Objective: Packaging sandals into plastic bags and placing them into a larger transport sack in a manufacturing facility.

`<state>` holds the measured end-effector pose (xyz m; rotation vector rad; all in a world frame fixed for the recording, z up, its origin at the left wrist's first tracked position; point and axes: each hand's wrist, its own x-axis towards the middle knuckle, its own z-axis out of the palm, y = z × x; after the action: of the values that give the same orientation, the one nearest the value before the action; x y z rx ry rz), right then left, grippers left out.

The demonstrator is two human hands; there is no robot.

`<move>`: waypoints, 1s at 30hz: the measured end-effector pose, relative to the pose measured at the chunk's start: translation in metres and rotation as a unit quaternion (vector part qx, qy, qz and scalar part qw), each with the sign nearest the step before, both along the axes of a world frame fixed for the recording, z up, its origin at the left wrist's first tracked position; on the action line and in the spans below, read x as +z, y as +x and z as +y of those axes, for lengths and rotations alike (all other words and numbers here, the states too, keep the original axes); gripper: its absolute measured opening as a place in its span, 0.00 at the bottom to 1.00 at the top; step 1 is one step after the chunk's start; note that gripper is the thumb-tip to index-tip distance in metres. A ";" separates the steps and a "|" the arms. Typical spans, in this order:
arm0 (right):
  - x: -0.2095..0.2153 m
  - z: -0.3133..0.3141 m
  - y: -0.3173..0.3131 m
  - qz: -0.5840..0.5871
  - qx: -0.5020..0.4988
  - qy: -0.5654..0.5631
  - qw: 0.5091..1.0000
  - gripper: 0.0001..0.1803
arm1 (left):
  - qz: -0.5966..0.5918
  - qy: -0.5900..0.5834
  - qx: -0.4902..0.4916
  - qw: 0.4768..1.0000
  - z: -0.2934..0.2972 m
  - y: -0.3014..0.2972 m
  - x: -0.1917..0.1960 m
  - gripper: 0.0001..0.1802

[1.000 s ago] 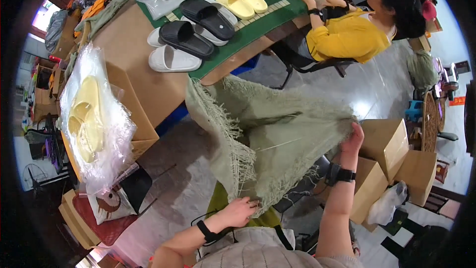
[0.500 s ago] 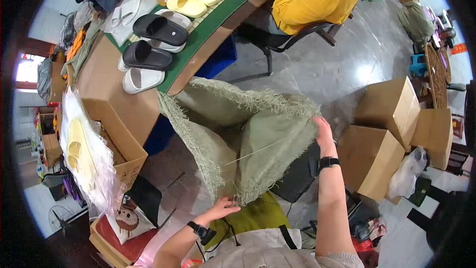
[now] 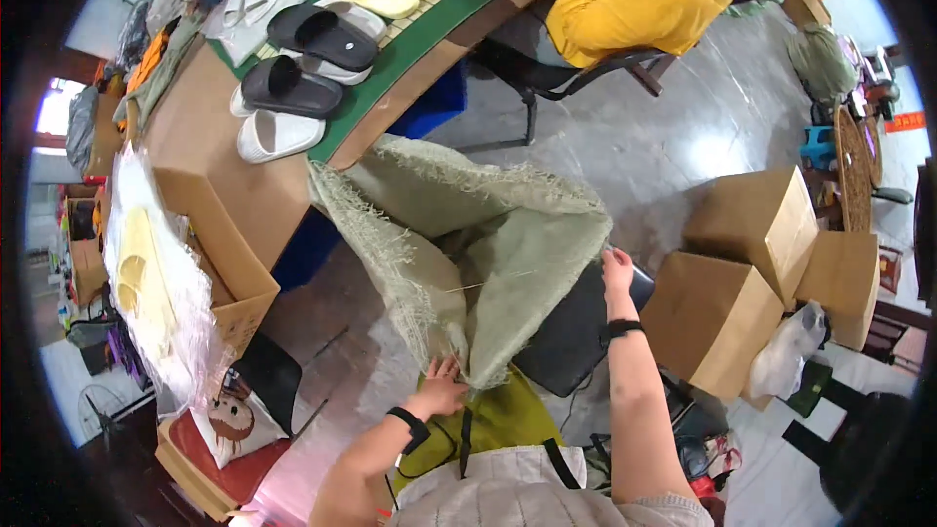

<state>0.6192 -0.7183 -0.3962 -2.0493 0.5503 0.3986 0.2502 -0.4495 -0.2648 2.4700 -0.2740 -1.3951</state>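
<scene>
Surface (image 3: pixel 210 151): long brown top with a green mat, up and left of the sack; slippers lie on it.
Sack (image 3: pixel 488 254): pale green woven cloth with frayed edges, spread open in the air between both hands, its far edge just beside the surface's corner.
Cardboard boxes (image 3: pixel 752 283): stacked on the floor, right of the sack.
Seated person (image 3: pixel 634 0): yellow top, beyond the sack at the surface's far side.
Bagged yellow slippers (image 3: pixel 146 273): in clear plastic over an open carton, left of the sack.
Black slippers (image 3: pixel 303 59): on the green mat, above the sack.
Right hand (image 3: pixel 617 268): fingers closed on the sack's right edge, arm raised.
Left hand (image 3: pixel 441 388): fingers pinched on the sack's lower hem.
</scene>
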 end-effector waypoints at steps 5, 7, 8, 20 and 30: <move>0.077 0.029 -0.060 -0.157 0.019 0.067 0.985 0.19 | 0.041 -0.306 0.532 0.789 0.063 -0.026 0.007 0.20; 0.107 0.048 -0.085 -0.182 0.039 0.101 0.977 0.19 | 0.059 -0.349 0.687 0.634 0.084 -0.033 0.013 0.21; 0.114 0.051 -0.093 -0.174 0.043 0.137 0.974 0.19 | 0.012 -0.252 0.749 0.612 0.091 -0.041 -0.004 0.19; 0.126 0.090 0.027 0.051 0.005 0.133 0.990 0.38 | 0.373 -0.282 0.637 0.613 -0.010 0.045 -0.001 0.41; 0.086 0.072 0.121 0.001 0.070 -0.099 0.993 0.37 | 0.251 -0.326 0.782 0.468 -0.019 0.089 -0.011 0.20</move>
<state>0.7404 -0.6461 -0.3102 -2.2867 0.4622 0.4430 0.3388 -0.4686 -0.2759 0.6703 1.1023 -0.6494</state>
